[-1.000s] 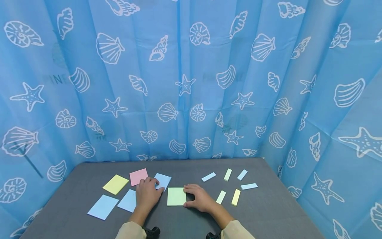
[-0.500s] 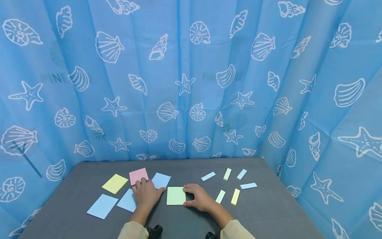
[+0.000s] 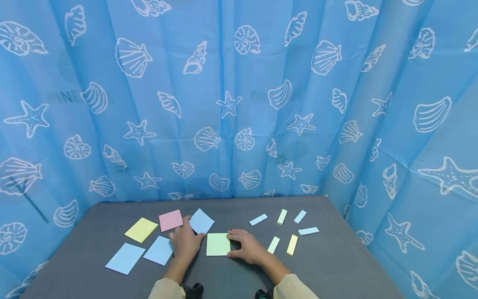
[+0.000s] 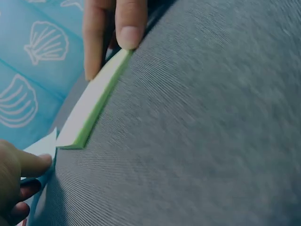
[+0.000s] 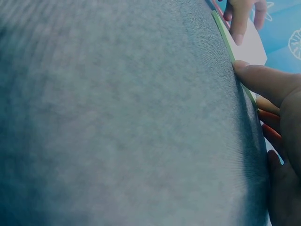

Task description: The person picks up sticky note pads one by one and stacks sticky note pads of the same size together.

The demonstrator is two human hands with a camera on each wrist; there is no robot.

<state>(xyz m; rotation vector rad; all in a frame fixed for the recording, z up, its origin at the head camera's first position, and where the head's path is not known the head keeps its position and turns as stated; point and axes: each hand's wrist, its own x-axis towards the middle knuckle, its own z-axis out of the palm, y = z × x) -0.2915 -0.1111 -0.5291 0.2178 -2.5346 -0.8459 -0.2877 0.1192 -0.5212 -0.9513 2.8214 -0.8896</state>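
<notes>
While right hand is gripping lower-centre green pad, left hand is pinching adjacent blue pad, seemingly for alignment; next move is likely needing squared edges.

From where I'm standing, the person's left forearm and right forearm slant inward from pale sleeves. The left hand lies back upward, forefinger reaching forward, thumb stuck out sideways, gripping between the two. The right hand points leftward, thumb and fingers parted in a C, gripping too.
</notes>
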